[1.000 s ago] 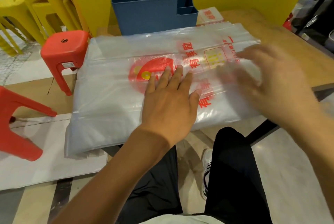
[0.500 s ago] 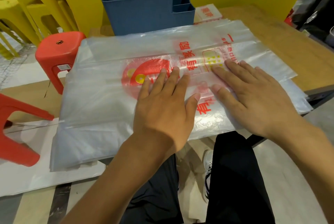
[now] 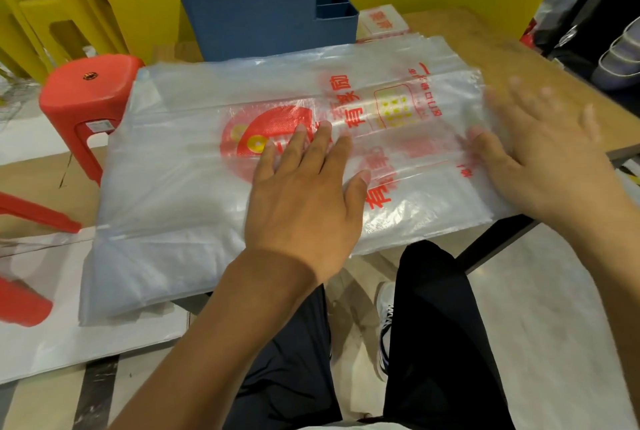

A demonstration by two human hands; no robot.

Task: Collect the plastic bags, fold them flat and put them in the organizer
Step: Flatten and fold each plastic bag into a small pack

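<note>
Plastic bags (image 3: 194, 187), a translucent stack printed in red, are lying flat on the wooden table (image 3: 485, 34), the long axis running left to right and tilting slightly away on the right; the stack's left end is overhanging the table's edge, beside the red stool (image 3: 86, 97). Behind the stack, at the table's back, the blue organizer (image 3: 259, 13) is standing upright, and its visible compartments are showing nothing inside. The left hand (image 3: 304, 201) is pressing on the stack's middle, fingers straight and slightly spread over the red round print. The right hand (image 3: 547, 155) is blurring over the stack's right end, fingers extended and spread, holding nothing.
</note>
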